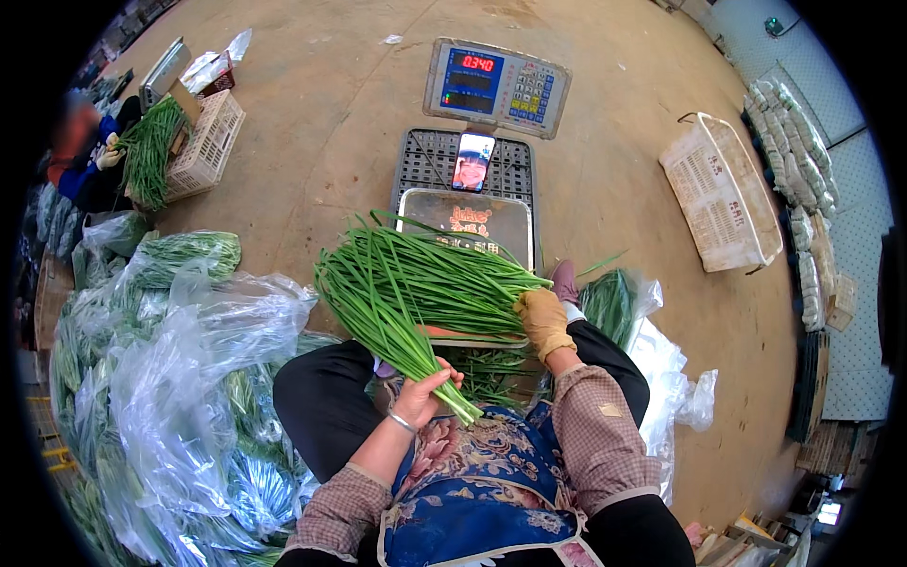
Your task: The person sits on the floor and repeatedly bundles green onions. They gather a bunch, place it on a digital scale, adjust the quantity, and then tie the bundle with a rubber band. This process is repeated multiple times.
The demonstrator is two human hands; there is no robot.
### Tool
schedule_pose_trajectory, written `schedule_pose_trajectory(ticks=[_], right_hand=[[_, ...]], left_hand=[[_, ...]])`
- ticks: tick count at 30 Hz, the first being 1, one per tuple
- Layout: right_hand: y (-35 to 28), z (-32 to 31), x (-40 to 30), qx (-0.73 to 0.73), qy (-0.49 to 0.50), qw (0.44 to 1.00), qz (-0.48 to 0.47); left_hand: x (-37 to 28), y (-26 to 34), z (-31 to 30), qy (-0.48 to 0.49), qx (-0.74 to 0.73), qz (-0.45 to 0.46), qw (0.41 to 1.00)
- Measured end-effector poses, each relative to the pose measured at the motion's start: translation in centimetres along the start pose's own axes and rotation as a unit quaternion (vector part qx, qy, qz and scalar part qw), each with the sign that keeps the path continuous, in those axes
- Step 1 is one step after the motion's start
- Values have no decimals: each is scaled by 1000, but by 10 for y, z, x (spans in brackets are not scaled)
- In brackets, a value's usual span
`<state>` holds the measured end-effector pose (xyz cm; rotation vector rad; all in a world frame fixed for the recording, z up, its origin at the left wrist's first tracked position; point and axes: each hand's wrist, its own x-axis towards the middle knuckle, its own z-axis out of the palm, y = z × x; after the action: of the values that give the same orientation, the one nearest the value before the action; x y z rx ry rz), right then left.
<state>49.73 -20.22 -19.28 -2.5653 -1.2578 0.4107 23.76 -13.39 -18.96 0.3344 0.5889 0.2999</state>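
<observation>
My bare left hand (419,398) is closed around the pale stem ends of a smaller bunch of garlic chives (392,319), whose leaf tips fan out to the upper left. A larger bunch of garlic chives (446,273) lies across the metal pan (464,212) of a platform scale. At that bunch's stem ends, on the right, my right hand (544,322) grips it in a tan glove. Part of an orange-red surface (471,334) shows beneath the leaves. The scale's tilted display (497,86) is lit with red digits.
A phone (472,161) showing a person leans behind the pan. Plastic-wrapped greens (177,397) pile up on my left; more wrapped chives (608,305) lie by my right leg. A white crate (723,191) stands at right. Another person (85,156) sits far left beside a crate (209,142).
</observation>
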Motion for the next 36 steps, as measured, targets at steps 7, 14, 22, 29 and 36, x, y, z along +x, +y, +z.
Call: schedule_pose_trajectory(ticks=[7, 14, 22, 29, 36], right_hand=[[-12, -2, -3, -43, 43, 998, 3], [-73, -53, -75, 287, 177, 940, -51], [-112, 8, -147, 231, 95, 948, -199], [-85, -13, -142, 77, -202, 964, -156], [11, 28, -156, -136, -400, 905, -50]], left_hand=[[-1, -2, -12, -2, 13, 3, 1000], [-9, -2, -12, -20, -2, 23, 1000], [-15, -15, -15, 53, 10, 20, 998], [-19, -6, -21, 49, -45, 24, 997], [-24, 0, -14, 16, -38, 15, 999]])
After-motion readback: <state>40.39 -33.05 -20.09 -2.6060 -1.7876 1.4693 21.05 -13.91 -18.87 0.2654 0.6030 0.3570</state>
